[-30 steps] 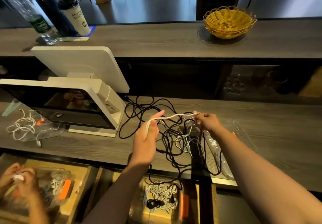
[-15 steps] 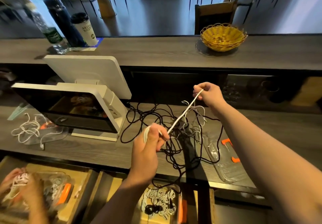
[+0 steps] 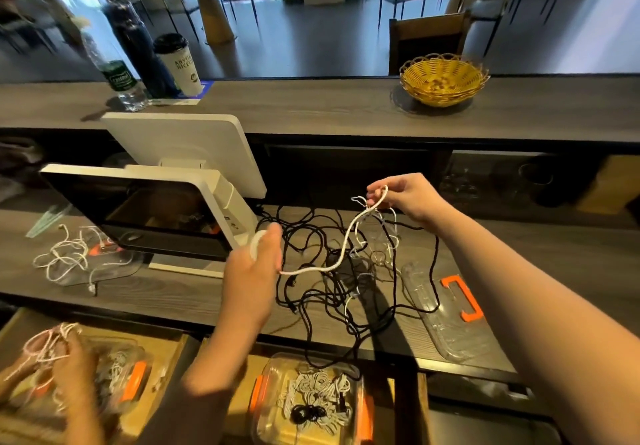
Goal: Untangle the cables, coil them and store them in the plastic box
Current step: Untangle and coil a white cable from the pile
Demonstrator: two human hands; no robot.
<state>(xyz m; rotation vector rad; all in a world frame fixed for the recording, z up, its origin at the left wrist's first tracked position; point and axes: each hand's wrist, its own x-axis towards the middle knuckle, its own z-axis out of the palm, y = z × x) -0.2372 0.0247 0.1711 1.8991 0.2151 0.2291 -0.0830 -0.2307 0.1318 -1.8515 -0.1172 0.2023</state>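
My left hand (image 3: 254,271) grips a small coil of a white cable (image 3: 341,252), held above the lower counter. From it the cable runs in a slack S-curve up to my right hand (image 3: 407,195), which pinches it between thumb and fingers, raised above a tangle of black cables (image 3: 322,292) and thin white ones spread over the counter. A clear plastic box (image 3: 311,399) with orange clips sits in a drawer below the counter edge and holds coiled white and black cables. A black cable hangs down from the tangle toward it.
A clear lid (image 3: 446,320) with an orange handle lies right of the tangle. A white point-of-sale screen (image 3: 156,209) stands left. Another person's hands (image 3: 62,361) work white cables over a second box at lower left. A yellow basket (image 3: 443,77) and bottles stand on the upper counter.
The white cable between my hands has gone from taut to a slack curve. My right hand has dropped slightly and come nearer to the left one.
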